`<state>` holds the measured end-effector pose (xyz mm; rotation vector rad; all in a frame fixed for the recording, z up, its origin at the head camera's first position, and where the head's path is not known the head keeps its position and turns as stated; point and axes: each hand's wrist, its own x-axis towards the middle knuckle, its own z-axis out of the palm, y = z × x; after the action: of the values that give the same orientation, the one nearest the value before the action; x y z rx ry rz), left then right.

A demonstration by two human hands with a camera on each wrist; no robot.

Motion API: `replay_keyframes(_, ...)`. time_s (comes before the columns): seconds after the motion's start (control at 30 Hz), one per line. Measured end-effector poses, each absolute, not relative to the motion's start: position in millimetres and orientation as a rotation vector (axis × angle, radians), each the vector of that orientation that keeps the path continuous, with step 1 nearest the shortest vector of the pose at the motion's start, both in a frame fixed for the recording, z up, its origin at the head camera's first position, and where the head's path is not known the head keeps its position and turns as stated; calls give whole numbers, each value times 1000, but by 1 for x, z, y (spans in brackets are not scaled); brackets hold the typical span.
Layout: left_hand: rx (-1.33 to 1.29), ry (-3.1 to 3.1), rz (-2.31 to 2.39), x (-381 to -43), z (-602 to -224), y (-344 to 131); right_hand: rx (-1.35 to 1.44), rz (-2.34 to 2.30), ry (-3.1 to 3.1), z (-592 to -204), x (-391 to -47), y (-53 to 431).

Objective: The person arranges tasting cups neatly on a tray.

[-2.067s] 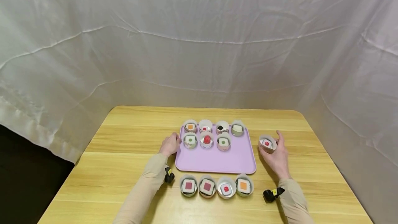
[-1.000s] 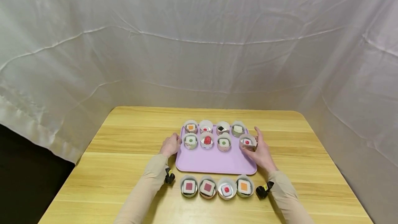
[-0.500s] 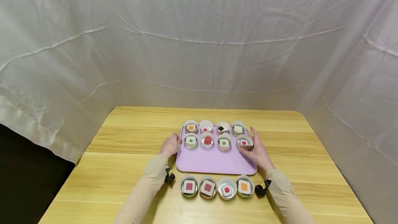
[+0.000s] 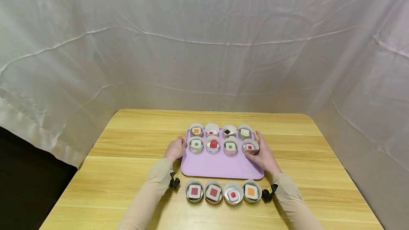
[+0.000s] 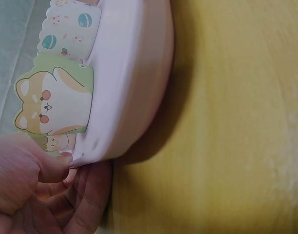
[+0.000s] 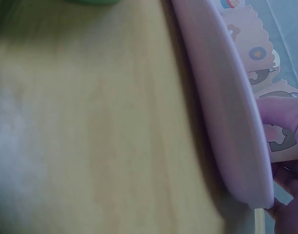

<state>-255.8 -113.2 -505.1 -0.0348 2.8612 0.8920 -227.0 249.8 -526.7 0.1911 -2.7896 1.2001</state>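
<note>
On the left, my left hand (image 4: 175, 149) pinches the rim of a lilac tray (image 4: 220, 166); in the left wrist view its thumb lies over the rim (image 5: 149, 63) with the other fingers below. My right hand (image 4: 266, 157) grips a paper baking cup (image 4: 250, 149) between thumb and fingers, at the right end of the tray's second row. Inside that cup sits a white square piece with a red centre (image 4: 250, 146). Seven more filled cups fill out the two rows, among them one with a red piece (image 4: 213, 144).
In front of the tray, several filled cups stand in a row on the wooden table (image 4: 121, 173), one with an orange-centred piece (image 4: 250, 191). A pale curtain (image 4: 204, 63) surrounds the table at the back and sides. The tray's front half is bare lilac surface.
My right hand has carried its cup leftward from beside the tray onto the tray's second row, shifting only slightly in the last half second. My left hand stays on the rim.
</note>
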Motion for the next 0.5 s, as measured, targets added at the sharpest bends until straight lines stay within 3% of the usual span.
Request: replay_keyframes(0.5, -46, 2853, 900, -257, -506, -113, 196, 1343, -2764, -528, -226, 254)
